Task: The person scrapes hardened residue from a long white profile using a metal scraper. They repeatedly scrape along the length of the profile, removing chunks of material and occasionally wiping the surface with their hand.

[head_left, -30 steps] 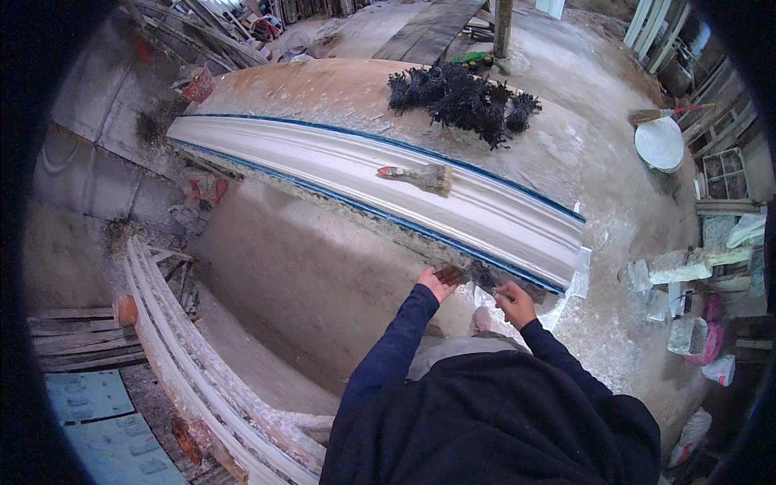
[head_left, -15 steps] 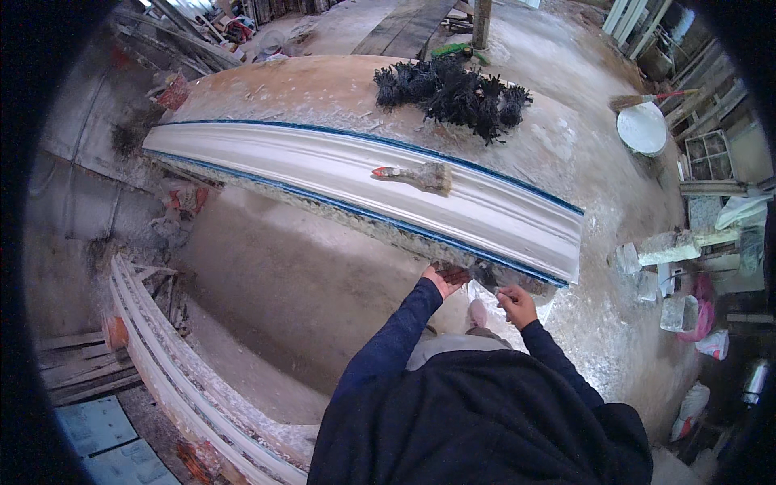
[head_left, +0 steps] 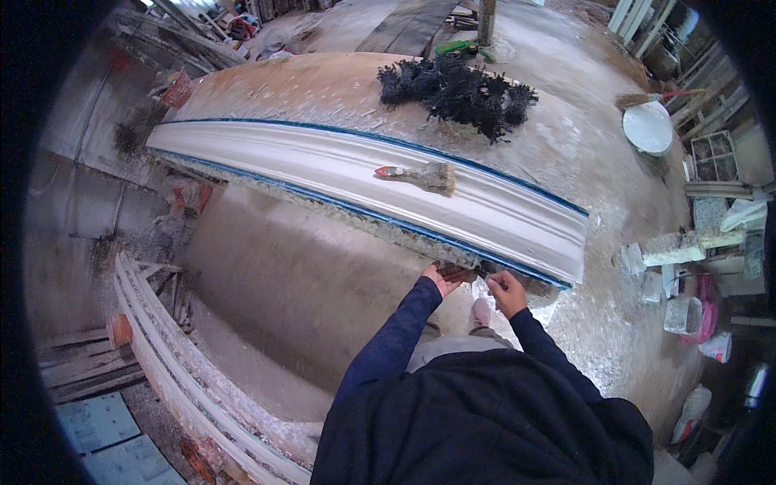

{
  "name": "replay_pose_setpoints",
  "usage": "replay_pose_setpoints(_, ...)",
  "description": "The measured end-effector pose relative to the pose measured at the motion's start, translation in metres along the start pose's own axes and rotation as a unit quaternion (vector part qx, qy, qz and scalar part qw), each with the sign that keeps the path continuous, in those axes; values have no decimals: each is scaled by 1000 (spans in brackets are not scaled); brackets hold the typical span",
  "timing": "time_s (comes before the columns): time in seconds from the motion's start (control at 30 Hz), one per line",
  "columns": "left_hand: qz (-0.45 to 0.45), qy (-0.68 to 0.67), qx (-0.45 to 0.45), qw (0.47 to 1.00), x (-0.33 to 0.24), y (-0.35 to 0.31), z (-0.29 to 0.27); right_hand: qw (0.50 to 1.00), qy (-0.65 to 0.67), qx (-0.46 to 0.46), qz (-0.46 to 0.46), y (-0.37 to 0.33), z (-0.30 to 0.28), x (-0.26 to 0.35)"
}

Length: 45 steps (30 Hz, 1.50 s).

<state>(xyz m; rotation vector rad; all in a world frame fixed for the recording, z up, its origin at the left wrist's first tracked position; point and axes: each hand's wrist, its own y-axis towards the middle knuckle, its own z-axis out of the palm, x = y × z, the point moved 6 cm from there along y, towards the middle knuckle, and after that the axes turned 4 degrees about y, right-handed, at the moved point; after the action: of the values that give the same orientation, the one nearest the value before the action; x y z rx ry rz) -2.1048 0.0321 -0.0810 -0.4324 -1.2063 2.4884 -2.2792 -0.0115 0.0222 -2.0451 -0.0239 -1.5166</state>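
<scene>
My left hand (head_left: 445, 280) is turned palm up below the near edge of a long white moulding (head_left: 364, 182), its fingers stretched out and partly in shadow. Just right of it, my right hand (head_left: 507, 294) is closed in a pinch. A small dark thing seems to reach from its fingertips toward the moulding's underside, too small to name. Blue strips run along both long edges of the moulding. On top of it lies a paintbrush (head_left: 416, 175) with pale bristles and a red-tipped handle.
A bundle of black, frayed strands (head_left: 457, 93) lies on the tan surface beyond the moulding. A white round basin (head_left: 647, 129) with a broom stands at the far right. Curved white mouldings (head_left: 174, 372) rest at the lower left. Clear plastic containers (head_left: 681, 315) sit at the right.
My right hand has moved a little up and left, closer to my left hand. My left hand stays nearly in place. The view has shifted slightly.
</scene>
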Motion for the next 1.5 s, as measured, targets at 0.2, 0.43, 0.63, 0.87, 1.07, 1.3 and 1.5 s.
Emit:
replay_pose_setpoints(0.2, -8, -27, -28, 999, 1, -2, 7, 998, 68, 7, -15, -4, 7, -14)
replay_pose_setpoints(0.43, 5, -30, -49, 998, 4, 4, -1, 1000, -6, 20, -8, -10, 0, 0)
replay_pose_setpoints(0.63, 7, -46, -59, 997, 4, 12, -3, 998, -26, 1, -53, 1, 5, -14)
replay_pose_setpoints(0.87, 12, -41, -56, 998, 1, 4, 3, 983, -174, -32, -50, -2, -2, -4)
replay_pose_setpoints(1.07, 27, -48, -55, 997, -9, -6, 5, 982, -152, -29, -108, 0, 11, 15)
replay_pose_setpoints(1.3, 17, -44, -33, 998, -13, 0, -1, 980, -114, -29, -158, 21, 39, 18)
replay_pose_setpoints(1.5, -4, -53, -85, 995, -19, 3, -14, 992, -41, -8, -119, 16, 37, 15)
